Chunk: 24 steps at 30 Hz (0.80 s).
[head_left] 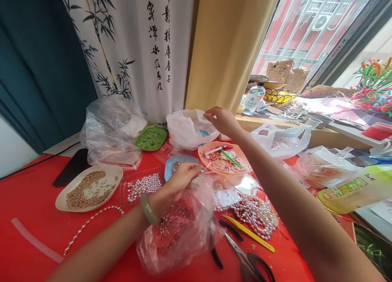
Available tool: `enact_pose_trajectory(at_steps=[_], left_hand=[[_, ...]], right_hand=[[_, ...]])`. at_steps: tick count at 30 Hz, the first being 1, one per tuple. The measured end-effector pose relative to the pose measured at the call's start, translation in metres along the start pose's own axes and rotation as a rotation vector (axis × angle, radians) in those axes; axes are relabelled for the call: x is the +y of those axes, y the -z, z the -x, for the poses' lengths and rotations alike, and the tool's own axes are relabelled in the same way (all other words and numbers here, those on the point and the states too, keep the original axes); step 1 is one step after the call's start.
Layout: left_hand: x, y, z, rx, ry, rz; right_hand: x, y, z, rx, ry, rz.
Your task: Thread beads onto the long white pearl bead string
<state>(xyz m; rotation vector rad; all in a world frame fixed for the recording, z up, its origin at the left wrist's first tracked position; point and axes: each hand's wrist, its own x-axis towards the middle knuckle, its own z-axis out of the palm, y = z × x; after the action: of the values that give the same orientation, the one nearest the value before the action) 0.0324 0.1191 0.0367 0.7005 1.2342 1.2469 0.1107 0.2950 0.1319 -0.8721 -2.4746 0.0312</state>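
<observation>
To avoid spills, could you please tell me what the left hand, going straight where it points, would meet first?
Probably the orange plate, just beyond the left hand, though depth is unclear.

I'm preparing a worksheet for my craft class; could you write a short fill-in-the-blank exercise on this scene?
The hand higher in the picture is the person's ____ one.
The tweezers are coloured ____.
The scissors have ____ handles.
The table surface is ____.
Missing words: right; yellow; black; red.
</observation>
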Motion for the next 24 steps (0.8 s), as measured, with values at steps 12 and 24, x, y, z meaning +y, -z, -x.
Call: enact_pose_trajectory(at_steps=[12,24], left_hand=[[0.006,0.010,-0.002,0.107,-0.070,0.132],[0.003,0.000,0.005,0.070,0.047,0.192]], right_hand=[[0.022,0.010,0.200,-0.453,0.013,0.029],[0.039,0.026,0.205,-0.426,-0.121,0.555]])
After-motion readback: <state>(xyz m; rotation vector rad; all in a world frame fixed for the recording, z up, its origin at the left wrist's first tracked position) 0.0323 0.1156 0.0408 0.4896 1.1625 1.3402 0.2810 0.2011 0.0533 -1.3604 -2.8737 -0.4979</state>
